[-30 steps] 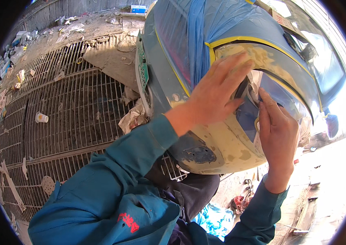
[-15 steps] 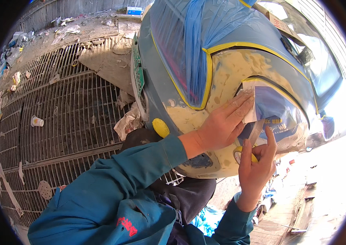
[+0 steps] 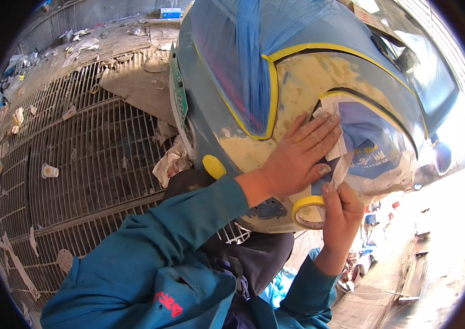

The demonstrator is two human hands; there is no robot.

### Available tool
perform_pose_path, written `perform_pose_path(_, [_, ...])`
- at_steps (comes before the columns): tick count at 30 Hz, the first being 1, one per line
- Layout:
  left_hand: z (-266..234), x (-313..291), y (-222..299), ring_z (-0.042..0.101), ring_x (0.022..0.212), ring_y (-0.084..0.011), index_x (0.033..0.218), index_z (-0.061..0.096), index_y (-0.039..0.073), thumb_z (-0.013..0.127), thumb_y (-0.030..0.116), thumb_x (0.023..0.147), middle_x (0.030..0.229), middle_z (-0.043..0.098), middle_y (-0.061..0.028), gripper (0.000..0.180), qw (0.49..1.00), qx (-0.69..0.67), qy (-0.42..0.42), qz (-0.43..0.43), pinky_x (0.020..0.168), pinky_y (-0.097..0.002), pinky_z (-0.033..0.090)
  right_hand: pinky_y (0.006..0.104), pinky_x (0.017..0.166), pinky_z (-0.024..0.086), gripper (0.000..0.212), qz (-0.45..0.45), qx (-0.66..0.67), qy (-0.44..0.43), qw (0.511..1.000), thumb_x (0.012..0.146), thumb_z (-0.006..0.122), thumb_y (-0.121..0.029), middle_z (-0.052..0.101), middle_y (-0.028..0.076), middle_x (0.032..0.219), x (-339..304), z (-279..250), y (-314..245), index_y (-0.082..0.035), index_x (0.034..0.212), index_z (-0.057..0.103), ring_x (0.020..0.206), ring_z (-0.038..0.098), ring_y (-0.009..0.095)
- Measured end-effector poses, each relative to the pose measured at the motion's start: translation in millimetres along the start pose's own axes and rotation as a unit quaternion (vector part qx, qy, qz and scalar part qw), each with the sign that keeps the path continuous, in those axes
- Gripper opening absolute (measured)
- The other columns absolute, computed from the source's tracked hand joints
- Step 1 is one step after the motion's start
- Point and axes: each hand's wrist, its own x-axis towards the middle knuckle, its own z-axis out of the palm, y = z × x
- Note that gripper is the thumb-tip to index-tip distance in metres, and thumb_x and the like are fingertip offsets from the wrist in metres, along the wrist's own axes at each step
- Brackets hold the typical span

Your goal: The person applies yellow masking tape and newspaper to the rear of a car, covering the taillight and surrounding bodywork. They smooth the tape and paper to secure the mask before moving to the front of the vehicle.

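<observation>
My left hand [image 3: 305, 153] lies flat with its fingers spread, pressing a pale strip of paper at the edge of the printed masking paper [image 3: 372, 131]. That paper covers a rounded opening in the car's corner panel [image 3: 303, 82], which is patched with beige filler. Below it, the thumb and bent fingers of my right hand [image 3: 342, 214] grip a roll of yellow masking tape [image 3: 296, 208]. A pale length of tape [image 3: 341, 169] runs from near the right fingertips up to the paper. Part of the roll is hidden behind the right hand.
Blue plastic film [image 3: 254, 66] edged with yellow tape covers the upper car body. A yellow oval piece [image 3: 214, 166] sits on the bumper. Left of the car, a metal floor grating [image 3: 100, 159] holds scraps and a white cup [image 3: 49, 171]. Wooden boards [image 3: 408, 268] lie at the right.
The tape roll has come out leftward from behind my right fingers, which have curled in from pointing up. My left hand has spread its fingers and pressed flatter on the paper edge.
</observation>
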Motion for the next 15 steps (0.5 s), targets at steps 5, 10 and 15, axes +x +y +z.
perform_pose_path(5, [-11,-2,-28,0.036,0.173,-0.044,0.17,0.057,0.005,0.048,0.044,0.12,0.185,0.044,-0.0205,0.064,0.991,-0.124,-0.015,0.04,0.142,-0.0596,0.023,0.0245,0.056,0.027,0.027,0.082,0.205,0.027,0.975,0.114,0.073,-0.014,0.054,-0.009,0.077,34,14,-27,-0.002,0.09,0.072,0.067,0.042,0.001])
perform_pose_path(10, [-12,-2,-31,0.05,0.163,-0.0452,0.153,0.071,0.007,0.072,0.028,0.109,0.168,0.062,-0.0194,0.049,0.989,-0.135,0.03,0.042,0.133,-0.0564,0.042,0.0209,0.052,0.024,0.031,0.045,0.163,0.026,0.985,0.118,0.066,-0.017,0.075,-0.001,0.088,69,30,-38,0.004,0.136,0.079,0.06,0.037,0.0])
perform_pose_path(15, [-10,3,-23,0.066,0.139,-0.0454,0.131,0.082,0.004,0.082,0.012,0.1,0.145,0.077,-0.0174,0.032,0.981,-0.163,0.101,0.011,0.113,-0.0507,0.057,0.0186,0.062,0.04,0.036,-0.003,0.126,-0.016,0.992,0.118,0.063,-0.013,0.087,0.006,0.109,65,20,-37,0.002,0.148,0.077,0.07,0.052,0.0])
